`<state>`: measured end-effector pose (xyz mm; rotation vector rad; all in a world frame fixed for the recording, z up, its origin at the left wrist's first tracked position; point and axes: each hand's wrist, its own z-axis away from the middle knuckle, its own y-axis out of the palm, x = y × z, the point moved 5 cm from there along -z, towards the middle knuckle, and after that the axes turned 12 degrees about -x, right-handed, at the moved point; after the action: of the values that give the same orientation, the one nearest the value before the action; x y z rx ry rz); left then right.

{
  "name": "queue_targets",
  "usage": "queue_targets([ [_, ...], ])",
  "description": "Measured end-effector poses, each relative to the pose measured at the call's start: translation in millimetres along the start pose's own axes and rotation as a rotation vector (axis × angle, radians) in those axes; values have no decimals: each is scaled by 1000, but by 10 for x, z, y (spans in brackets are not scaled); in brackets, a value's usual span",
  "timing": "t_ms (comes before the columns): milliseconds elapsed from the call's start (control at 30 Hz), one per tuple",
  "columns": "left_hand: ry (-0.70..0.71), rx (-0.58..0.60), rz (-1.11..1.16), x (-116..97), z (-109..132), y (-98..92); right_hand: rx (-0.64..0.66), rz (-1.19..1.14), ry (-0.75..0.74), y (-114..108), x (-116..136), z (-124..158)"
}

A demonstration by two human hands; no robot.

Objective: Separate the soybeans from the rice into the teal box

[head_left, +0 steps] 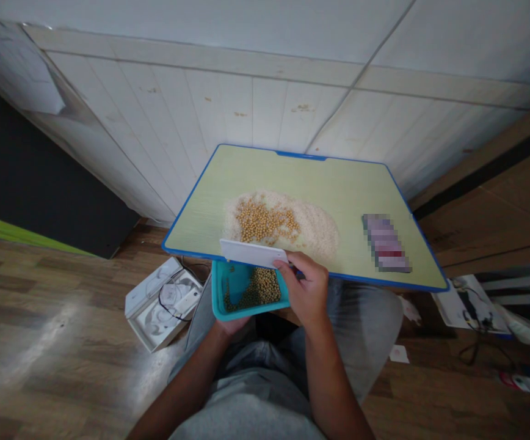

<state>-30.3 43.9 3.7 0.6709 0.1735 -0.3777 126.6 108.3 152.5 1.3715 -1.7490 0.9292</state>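
Note:
A small green table with a blue rim carries a spread of white rice with a patch of yellow soybeans in it. My right hand is closed on a flat white card, held at the table's near edge. Under that edge my left hand supports a teal container from below; soybeans lie inside it. Only part of the left hand shows beneath the container.
A blurred flat object lies on the table's right side. On the wooden floor sit an open white box with a cable at the left and papers with cables at the right. A white panelled wall stands behind.

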Motion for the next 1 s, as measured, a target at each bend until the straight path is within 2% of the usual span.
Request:
queue_targets([
  [233, -12, -38, -21, 8, 144, 61, -111, 51, 35, -182, -16, -18],
  [433, -56, -118, 29, 36, 234, 69, -371, 103, 135, -452, -186, -32],
  [600, -12, -86, -65, 28, 237, 65, -524, 54, 155, -612, -212, -64],
  [867, -16, -38, -68, 31, 270, 112, -434, 27, 244, -664, -281, -63],
  [1000, -12, -40, -62, 32, 279, 133, -310, 39, 284, -715, -257, -80],
])
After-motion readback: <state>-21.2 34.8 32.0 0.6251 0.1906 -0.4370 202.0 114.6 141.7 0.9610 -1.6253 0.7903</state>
